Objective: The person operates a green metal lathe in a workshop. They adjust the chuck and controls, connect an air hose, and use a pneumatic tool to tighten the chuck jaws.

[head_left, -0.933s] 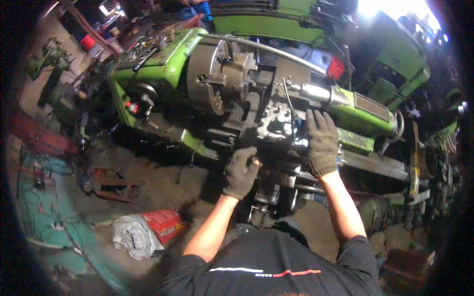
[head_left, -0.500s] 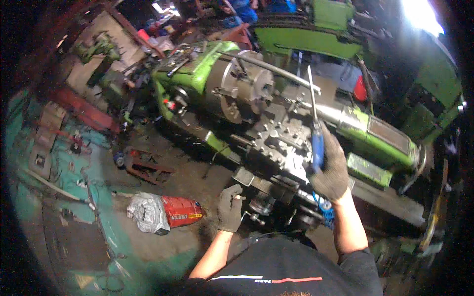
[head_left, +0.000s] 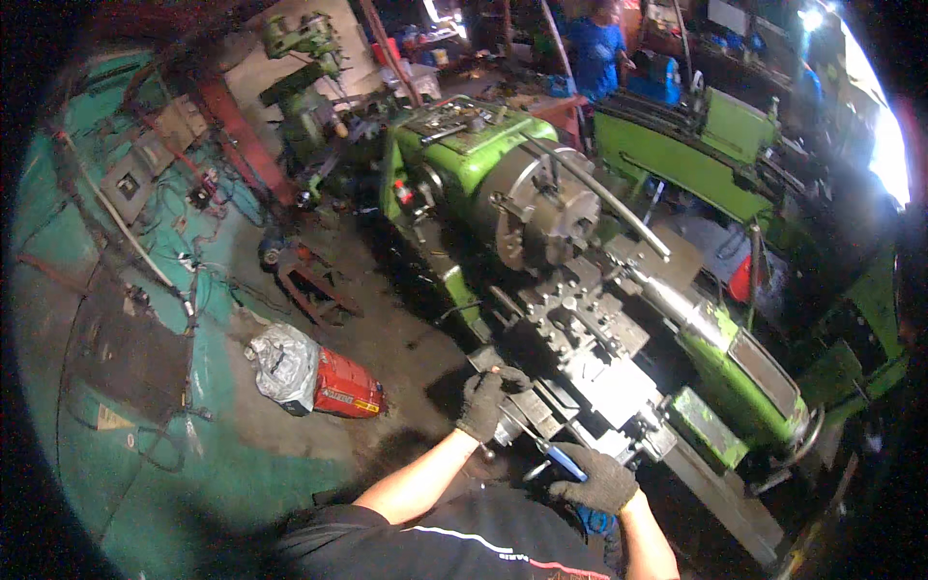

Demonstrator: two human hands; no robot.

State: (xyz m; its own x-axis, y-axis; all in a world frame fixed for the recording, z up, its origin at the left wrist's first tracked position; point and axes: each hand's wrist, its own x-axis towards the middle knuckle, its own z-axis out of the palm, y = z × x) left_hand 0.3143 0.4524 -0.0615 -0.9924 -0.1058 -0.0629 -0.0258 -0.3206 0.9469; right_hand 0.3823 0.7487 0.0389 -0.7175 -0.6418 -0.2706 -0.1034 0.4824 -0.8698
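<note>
My right hand, in a dark knitted glove, grips a screwdriver by its blue handle. The thin shaft points up and left toward my left hand, and its tip ends close to that glove. Also gloved, my left hand has its fingers curled in; a pale spot shows at the fingertips, and what they hold, if anything, I cannot make out. Both hands are at the near side of a green lathe, by its carriage handles. Beyond them lies the tool post with its several bolts, in front of the big round chuck.
A metal bar slants out beside the chuck. The green tailstock is at right. On the floor at left lie a red bag with silver wrapping and a rusty frame. A person in blue stands far back.
My right hand has come down and toward my body, swinging the screwdriver from upright to pointing left. My left hand has moved right, nearer to it. The view has shifted too.
</note>
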